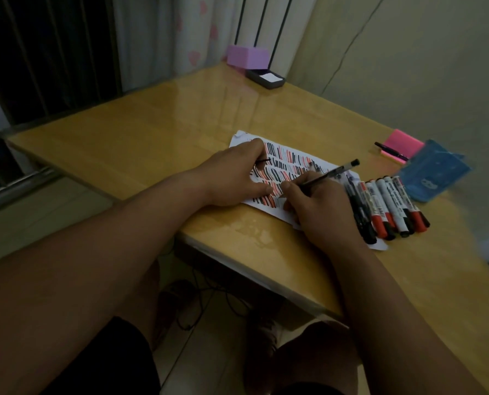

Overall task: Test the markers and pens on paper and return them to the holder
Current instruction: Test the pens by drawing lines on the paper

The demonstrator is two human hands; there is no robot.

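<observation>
The tabletop (158, 132) carries a paper (294, 163) near its front edge, already covered in red and black strokes. The blue holder (434, 172) lies towards the right edge, and the markers (388, 206) sit in a row between it and the paper. The left hand (232, 178) presses on the sheet, its fingers seemingly curled round a small dark cap (264, 160). The right hand (317, 212) pinches a pen (331, 172) with its tip on the paper and its barrel slanting towards the holder. That hand is the nearer one.

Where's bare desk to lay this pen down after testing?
Free: the desk left of the paper, and the stretch between paper and black tray. Crowded: right of the paper, with the markers, pink notes and blue pouch.
</observation>
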